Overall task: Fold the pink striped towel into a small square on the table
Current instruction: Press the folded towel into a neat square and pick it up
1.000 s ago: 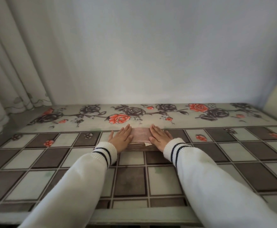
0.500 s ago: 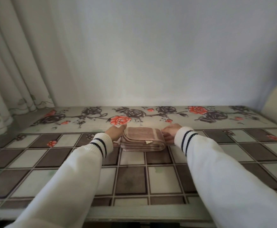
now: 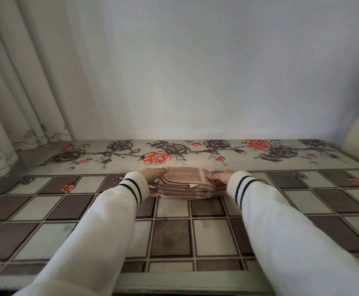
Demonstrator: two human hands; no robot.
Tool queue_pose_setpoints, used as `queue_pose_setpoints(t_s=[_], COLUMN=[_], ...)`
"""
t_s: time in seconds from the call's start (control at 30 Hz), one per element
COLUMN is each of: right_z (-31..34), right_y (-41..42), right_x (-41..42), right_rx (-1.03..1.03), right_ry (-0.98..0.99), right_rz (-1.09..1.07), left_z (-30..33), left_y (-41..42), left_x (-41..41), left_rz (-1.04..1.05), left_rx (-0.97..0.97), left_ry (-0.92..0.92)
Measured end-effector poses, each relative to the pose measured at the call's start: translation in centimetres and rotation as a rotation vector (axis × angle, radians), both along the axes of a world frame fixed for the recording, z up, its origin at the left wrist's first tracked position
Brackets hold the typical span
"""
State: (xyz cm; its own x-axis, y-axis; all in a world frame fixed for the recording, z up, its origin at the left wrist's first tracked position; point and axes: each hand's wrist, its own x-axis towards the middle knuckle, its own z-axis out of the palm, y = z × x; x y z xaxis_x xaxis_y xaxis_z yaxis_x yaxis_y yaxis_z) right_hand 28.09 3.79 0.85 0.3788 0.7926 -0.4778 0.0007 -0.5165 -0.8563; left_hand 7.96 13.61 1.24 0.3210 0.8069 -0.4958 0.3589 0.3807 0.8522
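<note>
Towel on table; hands flanking it.

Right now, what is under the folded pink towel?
The folded pink towel lies on the checked tablecloth, held at its ends by the left hand and right hand. Whatever lies directly beneath is covered.

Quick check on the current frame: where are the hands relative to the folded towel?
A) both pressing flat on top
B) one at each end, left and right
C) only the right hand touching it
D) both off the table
B: the left hand cups the left end of the folded pink striped towel and the right hand cups its right end, with the bundle on the table.
</note>
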Motion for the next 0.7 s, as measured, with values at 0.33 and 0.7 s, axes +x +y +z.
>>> queue_pose_setpoints(t_s=[0.33,0.7], right_z=[0.6,0.2], right_y=[-0.2,0.1], right_x=[0.1,-0.9], right_rx=[-0.005,0.052], right_ry=[0.079,0.213], right_rz=[0.008,-0.028], left_z=[0.5,-0.2], left_y=[0.7,0.7], left_x=[-0.1,0.5], left_rz=[0.040,-0.019], left_rx=[-0.131,-0.016], left_ry=[-0.113,-0.013])
